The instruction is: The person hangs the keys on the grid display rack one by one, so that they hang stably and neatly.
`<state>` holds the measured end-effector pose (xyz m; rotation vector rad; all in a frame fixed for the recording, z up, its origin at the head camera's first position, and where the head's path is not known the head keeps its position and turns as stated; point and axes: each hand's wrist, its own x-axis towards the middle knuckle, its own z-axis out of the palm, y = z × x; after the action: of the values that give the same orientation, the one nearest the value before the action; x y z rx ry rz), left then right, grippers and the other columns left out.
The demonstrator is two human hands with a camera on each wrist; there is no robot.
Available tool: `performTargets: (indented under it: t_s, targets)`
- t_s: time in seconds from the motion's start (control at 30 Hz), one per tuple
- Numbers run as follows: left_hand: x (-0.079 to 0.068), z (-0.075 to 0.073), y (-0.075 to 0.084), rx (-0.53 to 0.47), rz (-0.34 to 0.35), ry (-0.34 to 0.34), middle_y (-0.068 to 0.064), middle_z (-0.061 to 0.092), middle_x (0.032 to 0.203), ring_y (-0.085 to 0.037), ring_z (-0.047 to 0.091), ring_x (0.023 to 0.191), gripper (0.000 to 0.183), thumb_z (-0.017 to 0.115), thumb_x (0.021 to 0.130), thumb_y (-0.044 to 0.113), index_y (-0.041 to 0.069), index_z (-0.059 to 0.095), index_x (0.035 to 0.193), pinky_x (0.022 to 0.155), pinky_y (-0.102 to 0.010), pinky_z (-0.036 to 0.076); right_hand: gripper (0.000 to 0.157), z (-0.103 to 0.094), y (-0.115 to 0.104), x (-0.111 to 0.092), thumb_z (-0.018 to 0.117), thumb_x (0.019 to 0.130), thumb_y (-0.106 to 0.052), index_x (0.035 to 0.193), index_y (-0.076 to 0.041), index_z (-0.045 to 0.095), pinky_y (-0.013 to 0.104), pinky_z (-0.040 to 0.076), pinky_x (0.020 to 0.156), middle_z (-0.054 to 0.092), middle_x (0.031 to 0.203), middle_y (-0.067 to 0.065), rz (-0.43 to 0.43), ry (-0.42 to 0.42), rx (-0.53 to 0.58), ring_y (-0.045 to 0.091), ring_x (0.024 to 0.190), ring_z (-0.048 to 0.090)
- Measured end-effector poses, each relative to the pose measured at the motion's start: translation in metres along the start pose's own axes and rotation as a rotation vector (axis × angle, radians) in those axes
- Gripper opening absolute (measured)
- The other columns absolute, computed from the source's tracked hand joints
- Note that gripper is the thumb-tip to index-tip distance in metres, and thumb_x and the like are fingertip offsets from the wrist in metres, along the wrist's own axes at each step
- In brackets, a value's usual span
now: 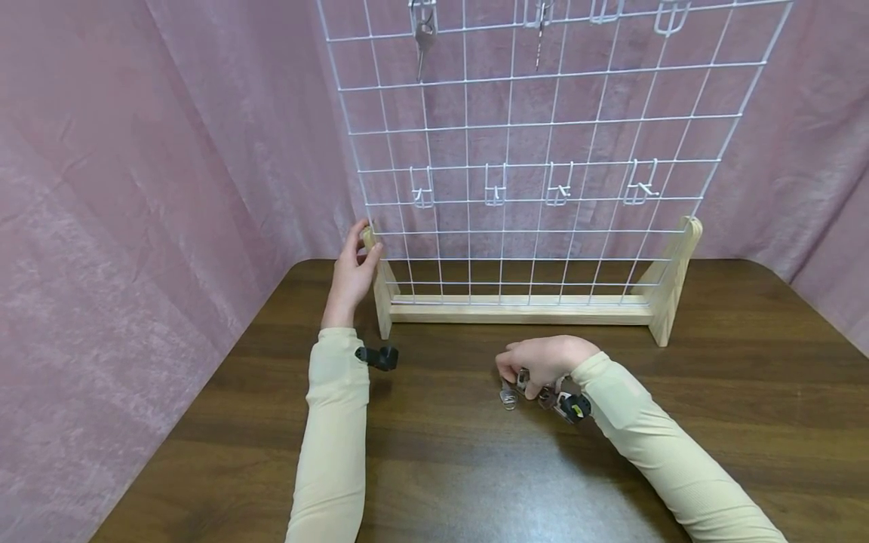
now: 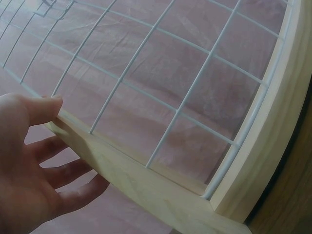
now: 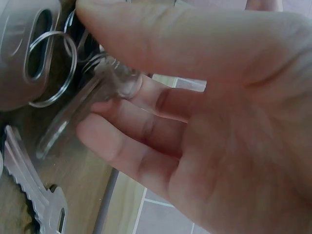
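Observation:
At the left side of the white wire grid rack, my left hand (image 1: 351,277) grips the upper end of the wooden side post (image 1: 382,294). In the left wrist view, its thumb lies on one face of the post (image 2: 141,183) and the other fingers reach behind. My right hand (image 1: 546,358) is low over the table, among several metal keys (image 1: 508,397). The right wrist view shows it pinching a blurred key (image 3: 73,114) by the head, between thumb and fingers. Beside it are a large key head with a split ring (image 3: 73,61) and a toothed key (image 3: 46,204).
The wire grid (image 1: 489,231) rises from a wooden base rail (image 1: 523,314). Several white hooks hang across its lower part, one of them a left hook (image 1: 423,199). Higher up hang a key (image 1: 422,38) and another thin key (image 1: 540,41). Pink curtain (image 1: 204,166) surrounds the brown table (image 1: 434,467).

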<state>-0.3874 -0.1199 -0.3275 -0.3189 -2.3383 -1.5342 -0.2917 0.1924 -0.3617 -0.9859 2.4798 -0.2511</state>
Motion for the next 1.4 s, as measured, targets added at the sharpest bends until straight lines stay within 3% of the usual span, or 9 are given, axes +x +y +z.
performTargets:
  t_s: [0.3, 0.53, 0.87, 1.0, 1.2, 1.4]
  targets:
    - [0.0, 0.0, -0.001, 0.002, 0.001, 0.004, -0.024, 0.046, 0.144, -0.042, 0.054, 0.123, 0.051, 0.05, 0.101, 0.022, 0.025, 0.033, 0.148, 0.101, -0.052, 0.047, 0.033, 0.0, 0.002, -0.001, 0.073, 0.068, 0.006, 0.078, -0.012, 0.047, 0.018, 0.041, 0.058, 0.044, 0.088, -0.001, -0.02, 0.041, 0.012, 0.01, 0.074, 0.047]
    - [0.002, 0.0, -0.002, 0.003, 0.008, 0.007, -0.025, 0.046, 0.143, -0.043, 0.054, 0.123, 0.05, 0.051, 0.101, 0.022, 0.022, 0.034, 0.148, 0.1, -0.053, 0.047, 0.028, -0.002, 0.003, 0.001, 0.068, 0.067, 0.006, 0.072, -0.011, 0.046, 0.016, 0.037, 0.056, 0.048, 0.071, -0.007, -0.082, 0.029, -0.01, 0.003, 0.063, 0.045]
    - [0.001, 0.0, -0.001, 0.001, 0.006, 0.002, -0.024, 0.046, 0.144, -0.043, 0.053, 0.124, 0.051, 0.051, 0.101, 0.024, 0.024, 0.033, 0.148, 0.101, -0.053, 0.047, 0.026, -0.005, 0.008, 0.001, 0.072, 0.068, 0.003, 0.07, -0.01, 0.05, 0.015, 0.034, 0.055, 0.04, 0.061, -0.012, -0.17, 0.063, -0.037, -0.001, 0.057, 0.039]
    - [0.002, 0.0, -0.002, -0.005, -0.008, -0.004, -0.024, 0.045, 0.145, -0.043, 0.053, 0.124, 0.051, 0.051, 0.101, 0.023, 0.024, 0.033, 0.149, 0.103, -0.053, 0.046, 0.026, -0.007, 0.012, -0.001, 0.074, 0.072, -0.001, 0.073, -0.012, 0.05, 0.016, 0.037, 0.056, 0.045, 0.064, -0.01, -0.179, 0.099, -0.043, -0.001, 0.059, 0.041]
    - [0.004, -0.001, -0.001, -0.035, -0.039, -0.023, -0.027, 0.042, 0.146, -0.045, 0.049, 0.127, 0.053, 0.05, 0.101, 0.018, 0.017, 0.031, 0.15, 0.105, -0.055, 0.043, 0.017, -0.008, 0.014, -0.002, 0.063, 0.078, 0.003, 0.084, -0.012, 0.065, 0.017, 0.042, 0.058, 0.061, 0.071, -0.006, -0.162, 0.123, -0.065, -0.002, 0.062, 0.047]
    - [0.004, -0.001, -0.002, -0.024, -0.04, -0.02, -0.025, 0.043, 0.146, -0.043, 0.05, 0.127, 0.053, 0.05, 0.101, 0.021, 0.021, 0.031, 0.15, 0.104, -0.053, 0.044, 0.019, -0.009, 0.013, -0.004, 0.059, 0.081, 0.006, 0.077, -0.011, 0.066, 0.016, 0.041, 0.055, 0.062, 0.069, -0.006, -0.153, 0.098, -0.052, -0.002, 0.059, 0.046]
